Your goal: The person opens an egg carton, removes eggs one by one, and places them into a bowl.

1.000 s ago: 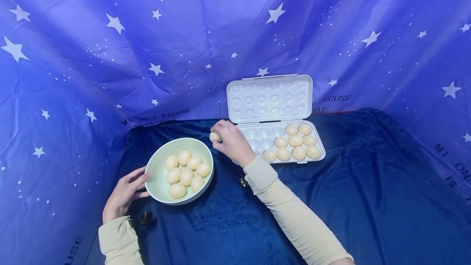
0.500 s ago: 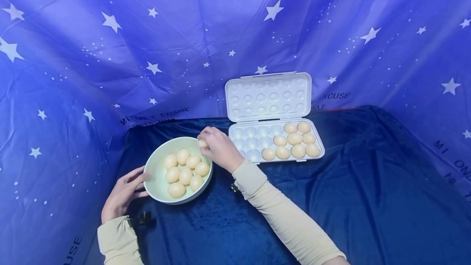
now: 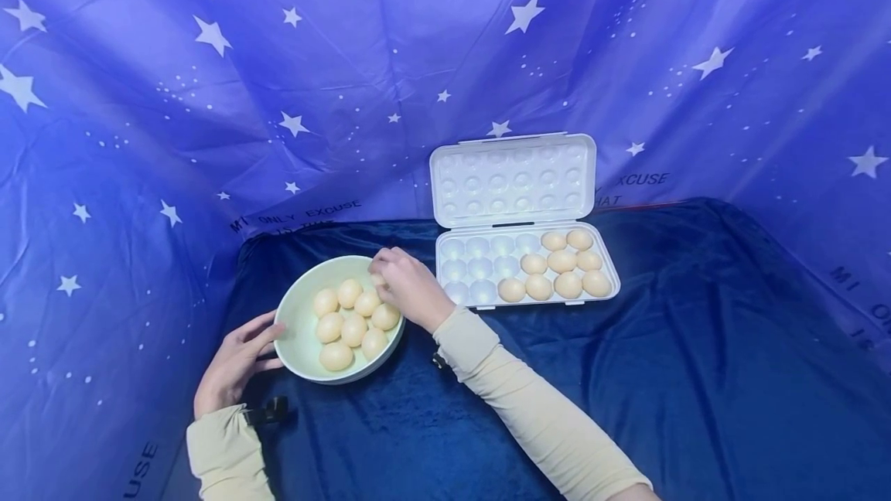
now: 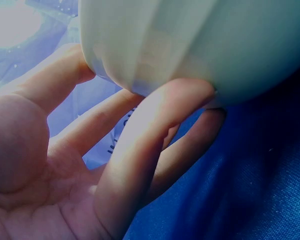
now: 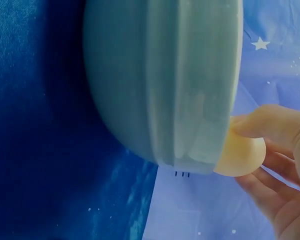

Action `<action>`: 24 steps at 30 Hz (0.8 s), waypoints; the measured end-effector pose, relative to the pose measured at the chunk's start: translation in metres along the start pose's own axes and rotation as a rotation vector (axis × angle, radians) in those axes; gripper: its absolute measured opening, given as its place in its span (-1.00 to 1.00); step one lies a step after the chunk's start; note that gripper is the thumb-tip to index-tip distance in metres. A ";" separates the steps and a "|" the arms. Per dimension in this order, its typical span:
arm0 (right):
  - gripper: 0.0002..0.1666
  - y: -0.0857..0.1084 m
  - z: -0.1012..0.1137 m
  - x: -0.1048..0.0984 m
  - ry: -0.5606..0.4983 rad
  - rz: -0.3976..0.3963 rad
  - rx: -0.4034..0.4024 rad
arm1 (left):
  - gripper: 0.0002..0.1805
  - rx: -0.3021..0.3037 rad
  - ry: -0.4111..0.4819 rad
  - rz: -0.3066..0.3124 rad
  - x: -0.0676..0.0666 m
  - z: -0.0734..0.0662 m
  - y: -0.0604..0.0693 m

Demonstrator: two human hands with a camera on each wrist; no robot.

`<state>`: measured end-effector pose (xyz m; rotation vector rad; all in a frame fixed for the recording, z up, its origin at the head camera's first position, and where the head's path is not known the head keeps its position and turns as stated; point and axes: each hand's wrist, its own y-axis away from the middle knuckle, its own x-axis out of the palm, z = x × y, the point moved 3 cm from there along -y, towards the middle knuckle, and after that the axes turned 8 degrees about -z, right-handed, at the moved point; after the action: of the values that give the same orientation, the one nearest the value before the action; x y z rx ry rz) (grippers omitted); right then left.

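Observation:
A pale green bowl (image 3: 295, 335) with several beige eggs (image 3: 353, 331) in it stands on the left part of the table. My left hand (image 3: 233, 366) holds the bowl at its left side; in the left wrist view the thumb (image 4: 65, 70) lies against the wall and curled fingers (image 4: 140, 145) touch it lower down. Over the bowl's right rim, my right hand (image 3: 411, 288) pinches one egg (image 5: 244, 152) between thumb and fingers, best seen in the right wrist view. To the right, a white egg box (image 3: 480, 306) lies with its lid (image 3: 511, 184) up.
Several eggs (image 3: 562, 261) fill the right side of the box, while the cups (image 3: 479, 269) at its left are bare. Dark blue cloth (image 3: 445, 424) covers the table. A starry blue curtain (image 3: 362, 60) hangs behind and at the sides.
My right hand has moved left from beside the egg box to the bowl's right rim, carrying the egg, and dipped slightly lower. The left hand and bowl stay in place.

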<state>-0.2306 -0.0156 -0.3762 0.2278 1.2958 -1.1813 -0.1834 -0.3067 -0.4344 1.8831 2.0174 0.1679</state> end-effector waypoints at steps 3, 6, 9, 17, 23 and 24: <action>-0.72 0.000 0.003 0.005 0.042 0.011 -0.029 | -0.31 -0.002 0.001 0.000 0.000 0.000 0.000; -0.74 0.002 0.005 0.011 0.068 0.019 -0.052 | -0.33 -0.003 0.006 0.002 0.000 0.000 0.000; -0.77 0.003 0.007 0.017 0.094 0.034 -0.061 | -0.34 0.001 0.009 0.006 0.000 -0.001 0.000; -0.79 0.006 0.008 0.028 0.164 0.060 -0.057 | -0.34 -0.004 0.004 -0.002 0.001 -0.001 0.000; -0.79 0.006 0.008 0.033 0.195 0.068 -0.062 | -0.33 -0.016 -0.005 -0.008 0.000 0.000 0.000; -0.79 0.006 0.008 0.034 0.202 0.069 -0.065 | -0.33 -0.018 -0.005 -0.009 0.000 0.000 -0.001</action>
<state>-0.2273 -0.0376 -0.4041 0.3482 1.4880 -1.0767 -0.1840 -0.3071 -0.4346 1.8617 2.0138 0.1790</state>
